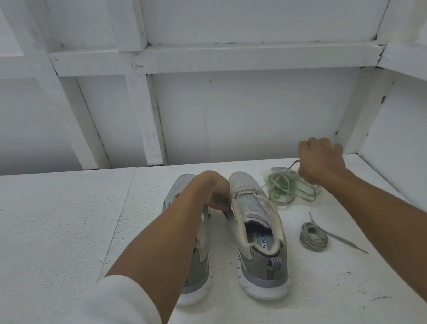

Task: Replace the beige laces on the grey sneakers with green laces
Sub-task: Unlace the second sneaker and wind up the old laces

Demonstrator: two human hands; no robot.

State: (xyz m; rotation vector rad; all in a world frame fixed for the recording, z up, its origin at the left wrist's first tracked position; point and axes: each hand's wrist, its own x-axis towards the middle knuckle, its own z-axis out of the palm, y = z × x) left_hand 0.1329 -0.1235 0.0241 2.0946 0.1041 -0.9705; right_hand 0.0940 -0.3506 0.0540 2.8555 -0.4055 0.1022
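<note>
Two grey sneakers stand side by side, toes away from me. My left arm partly covers the left sneaker. My left hand grips the eyelet edge of the right sneaker near its toe end. My right hand pinches the end of a beige lace that runs taut from the front eyelets out to the right. Loose green laces lie in a heap under that hand. A coiled grey-beige lace lies to the right of the right sneaker.
Everything sits on a white painted floor. A white panelled wall rises just behind the shoes, and another wall closes the right side. The long tail of the coiled lace trails toward me on the right.
</note>
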